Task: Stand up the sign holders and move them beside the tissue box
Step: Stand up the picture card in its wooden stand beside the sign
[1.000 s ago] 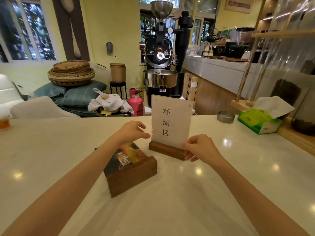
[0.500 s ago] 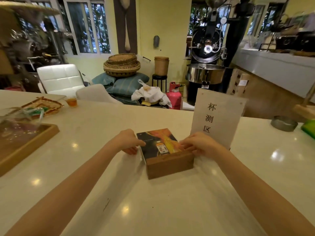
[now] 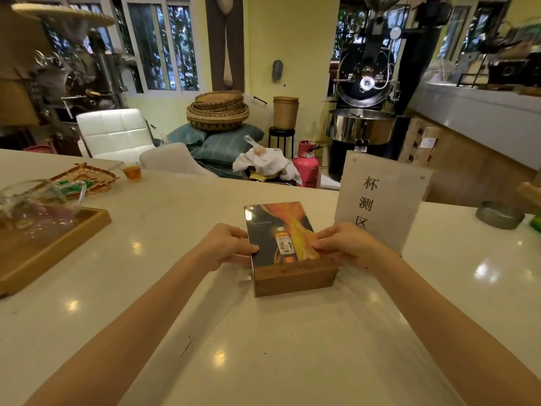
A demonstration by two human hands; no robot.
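Since half a second ago the left hand [image 3: 227, 247] has closed its fingers onto the left edge of the lying sign holder [image 3: 288, 247], matching the right hand [image 3: 345, 244] gripping its right edge. Far left of both, a wooden tray [image 3: 55, 247] holds glassware [image 3: 38, 200]. Just behind the right hand, the white sign holder [image 3: 383, 200] stands upright.

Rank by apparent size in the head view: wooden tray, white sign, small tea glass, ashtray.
1. wooden tray, cut by the frame's edge
2. white sign
3. ashtray
4. small tea glass, though it stands farther away
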